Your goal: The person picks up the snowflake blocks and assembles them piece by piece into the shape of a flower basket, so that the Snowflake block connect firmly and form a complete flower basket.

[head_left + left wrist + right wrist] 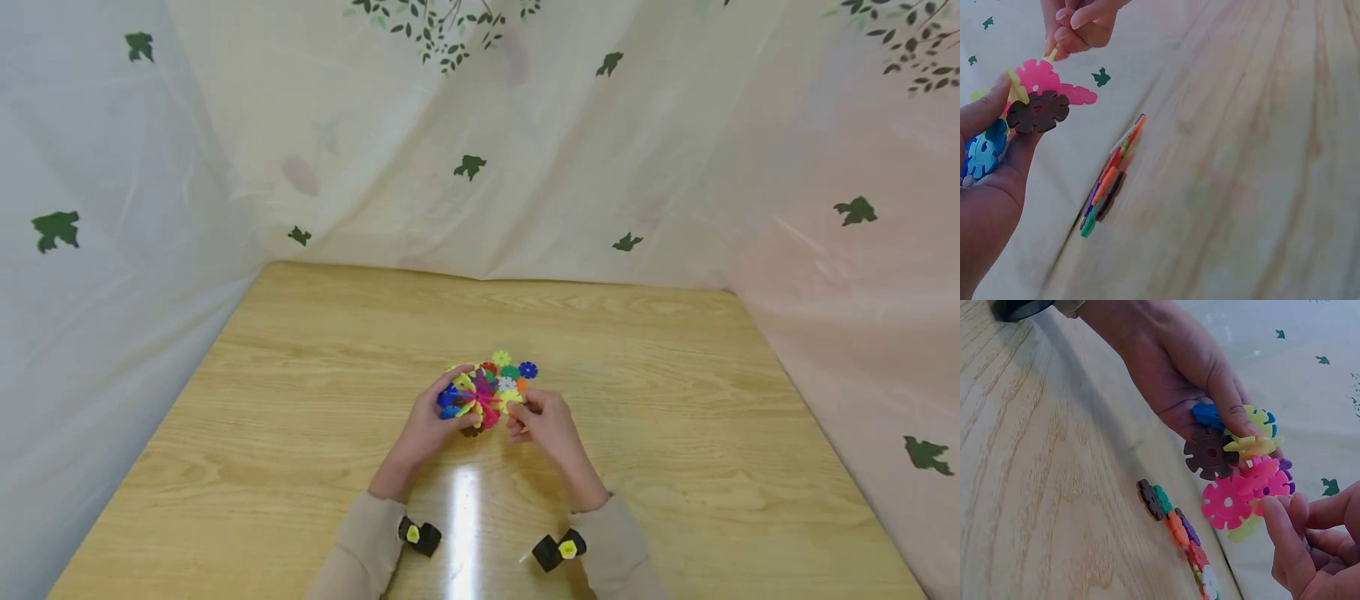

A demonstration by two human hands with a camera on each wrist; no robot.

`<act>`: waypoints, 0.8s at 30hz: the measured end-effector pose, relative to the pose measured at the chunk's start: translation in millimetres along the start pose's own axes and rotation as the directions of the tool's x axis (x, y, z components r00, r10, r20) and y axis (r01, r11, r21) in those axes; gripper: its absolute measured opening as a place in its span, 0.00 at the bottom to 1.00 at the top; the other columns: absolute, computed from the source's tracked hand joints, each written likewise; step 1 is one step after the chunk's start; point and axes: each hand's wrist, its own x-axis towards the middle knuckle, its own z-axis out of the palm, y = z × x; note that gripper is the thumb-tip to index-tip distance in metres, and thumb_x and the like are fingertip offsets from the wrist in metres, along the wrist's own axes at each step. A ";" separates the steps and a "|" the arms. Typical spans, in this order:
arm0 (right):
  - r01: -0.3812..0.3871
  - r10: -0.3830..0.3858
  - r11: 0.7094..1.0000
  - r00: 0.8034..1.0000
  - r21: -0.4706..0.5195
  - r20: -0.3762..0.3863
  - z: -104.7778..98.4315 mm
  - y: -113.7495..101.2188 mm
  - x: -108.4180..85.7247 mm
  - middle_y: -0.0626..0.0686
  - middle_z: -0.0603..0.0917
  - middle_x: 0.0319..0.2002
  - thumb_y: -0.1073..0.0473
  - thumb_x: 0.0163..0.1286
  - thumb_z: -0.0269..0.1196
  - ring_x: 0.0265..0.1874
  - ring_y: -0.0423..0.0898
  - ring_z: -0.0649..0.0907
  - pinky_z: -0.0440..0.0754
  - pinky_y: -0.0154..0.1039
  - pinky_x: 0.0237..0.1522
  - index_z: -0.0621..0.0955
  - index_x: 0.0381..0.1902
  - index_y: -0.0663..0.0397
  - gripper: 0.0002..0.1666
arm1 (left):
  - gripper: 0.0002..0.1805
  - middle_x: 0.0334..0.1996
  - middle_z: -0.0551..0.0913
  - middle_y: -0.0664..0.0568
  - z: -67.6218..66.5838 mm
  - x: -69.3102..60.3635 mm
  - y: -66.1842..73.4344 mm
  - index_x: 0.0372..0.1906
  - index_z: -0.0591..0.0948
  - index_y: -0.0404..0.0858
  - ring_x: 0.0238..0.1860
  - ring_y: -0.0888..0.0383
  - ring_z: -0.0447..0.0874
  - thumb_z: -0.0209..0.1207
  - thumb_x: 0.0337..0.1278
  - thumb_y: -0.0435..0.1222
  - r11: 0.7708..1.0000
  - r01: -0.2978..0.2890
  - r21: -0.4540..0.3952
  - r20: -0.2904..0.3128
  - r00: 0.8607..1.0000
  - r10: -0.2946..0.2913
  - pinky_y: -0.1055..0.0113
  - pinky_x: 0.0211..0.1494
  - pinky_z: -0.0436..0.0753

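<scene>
A cluster of interlocking notched plastic discs [480,398] in pink, yellow, blue, brown and purple is held by my left hand [422,432], its thumb pressed on the near side. In the right wrist view, a brown disc [1210,455] and a pink disc [1227,503] face the camera on this cluster. My right hand [553,423] pinches a yellow disc [511,403] at the cluster's right side. From the left wrist, only a thin yellow edge [1053,52] shows between the right hand's fingertips, above a pink disc [1038,76]. Whether that disc is slotted in is hard to tell.
Several loose discs [1105,185] of mixed colours lie on the wooden table [300,417] just beyond the hands, among them a blue one [528,370] and a green one [510,372]. A patterned cloth [540,192] hangs around the table's back and sides.
</scene>
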 end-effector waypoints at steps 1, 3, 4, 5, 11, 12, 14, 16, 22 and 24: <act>0.001 -0.001 1.000 1.000 0.002 0.003 0.2 0.1 0.8 0.53 0.80 0.19 0.71 0.68 0.58 0.19 0.43 0.82 0.90 0.44 0.27 0.76 0.27 0.74 0.10 | 0.39 0.65 0.72 0.40 0.2 0.0 0.3 0.68 0.69 0.40 0.61 0.46 0.76 0.66 0.49 0.22 1.000 -0.003 0.001 -0.001 1.000 0.003 0.74 0.59 0.80; 0.009 -0.009 1.000 1.000 0.003 0.007 1.8 0.1 1.4 0.55 0.81 0.19 0.71 0.68 0.58 0.19 0.42 0.82 0.90 0.44 0.27 0.76 0.27 0.74 0.10 | 0.39 0.65 0.72 0.39 -0.2 -0.4 0.5 0.68 0.69 0.41 0.61 0.44 0.75 0.66 0.48 0.23 1.000 -0.004 0.007 -0.004 1.000 0.004 0.71 0.60 0.80; 0.012 -0.012 1.000 1.000 0.008 0.009 3.2 0.0 1.4 0.58 0.82 0.20 0.71 0.68 0.58 0.19 0.42 0.82 0.90 0.44 0.27 0.77 0.27 0.75 0.10 | 0.38 0.65 0.72 0.39 -1.1 -1.0 0.9 0.68 0.69 0.41 0.61 0.44 0.76 0.67 0.48 0.23 1.000 0.000 0.008 -0.008 1.000 0.000 0.70 0.60 0.81; 0.017 -0.017 1.000 1.000 0.008 0.010 5.1 -0.4 1.1 0.60 0.83 0.21 0.70 0.68 0.59 0.19 0.42 0.83 0.90 0.44 0.27 0.77 0.27 0.75 0.10 | 0.38 0.64 0.73 0.39 -2.9 -1.6 0.7 0.67 0.70 0.42 0.61 0.44 0.76 0.67 0.48 0.24 1.000 0.001 0.011 -0.013 1.000 -0.001 0.70 0.60 0.81; 0.054 -0.045 0.998 0.984 -0.045 0.175 0.8 -0.6 11.8 0.67 0.85 0.33 0.62 0.69 0.61 0.26 0.41 0.83 0.90 0.43 0.30 0.80 0.39 0.70 0.12 | 0.38 0.62 0.73 0.39 -29.0 -5.1 1.0 0.69 0.67 0.43 0.56 0.53 0.78 0.67 0.51 0.26 1.000 0.020 0.024 -0.036 0.999 -0.019 0.75 0.52 0.82; 0.063 -0.049 0.995 0.981 -0.071 0.189 -3.8 0.9 18.3 0.65 0.85 0.34 0.62 0.69 0.62 0.27 0.42 0.83 0.90 0.42 0.30 0.81 0.43 0.69 0.13 | 0.39 0.63 0.71 0.39 -33.9 -5.0 0.7 0.70 0.65 0.43 0.55 0.54 0.77 0.66 0.52 0.26 0.999 0.029 0.024 -0.041 0.999 -0.028 0.76 0.50 0.82; 0.071 -0.043 0.986 0.982 -0.150 0.182 -13.7 5.2 33.8 0.62 0.84 0.35 0.62 0.67 0.64 0.28 0.43 0.82 0.89 0.41 0.29 0.81 0.47 0.66 0.14 | 0.41 0.64 0.69 0.40 -42.1 -3.8 -0.7 0.72 0.61 0.45 0.55 0.56 0.77 0.65 0.54 0.27 0.998 0.055 0.011 -0.052 0.997 -0.054 0.77 0.49 0.82; 0.074 -0.041 0.960 0.991 -0.271 0.125 -19.5 11.3 49.5 0.57 0.83 0.33 0.64 0.64 0.66 0.26 0.43 0.80 0.87 0.37 0.25 0.81 0.48 0.64 0.15 | 0.43 0.66 0.67 0.40 -47.4 -2.1 -2.6 0.74 0.58 0.47 0.55 0.55 0.76 0.63 0.56 0.26 0.996 0.086 -0.014 -0.061 0.994 -0.087 0.77 0.48 0.82; 0.155 -0.090 0.796 0.986 -0.586 0.139 -14.0 22.5 78.9 0.56 0.83 0.30 0.63 0.58 0.71 0.20 0.41 0.77 0.78 0.30 0.19 0.81 0.40 0.62 0.14 | 0.39 0.54 0.74 0.41 -48.5 1.2 -1.2 0.71 0.57 0.40 0.41 0.65 0.79 0.61 0.57 0.24 0.975 0.176 -0.138 -0.078 0.979 -0.188 0.78 0.38 0.81; 0.180 -0.111 0.753 0.983 -0.633 0.147 -11.2 21.4 81.4 0.56 0.83 0.29 0.63 0.56 0.72 0.22 0.43 0.78 0.77 0.30 0.22 0.79 0.35 0.60 0.13 | 0.36 0.49 0.76 0.45 -46.2 2.1 -1.1 0.69 0.58 0.36 0.38 0.66 0.79 0.60 0.57 0.23 0.967 0.189 -0.171 -0.081 0.975 -0.205 0.79 0.37 0.80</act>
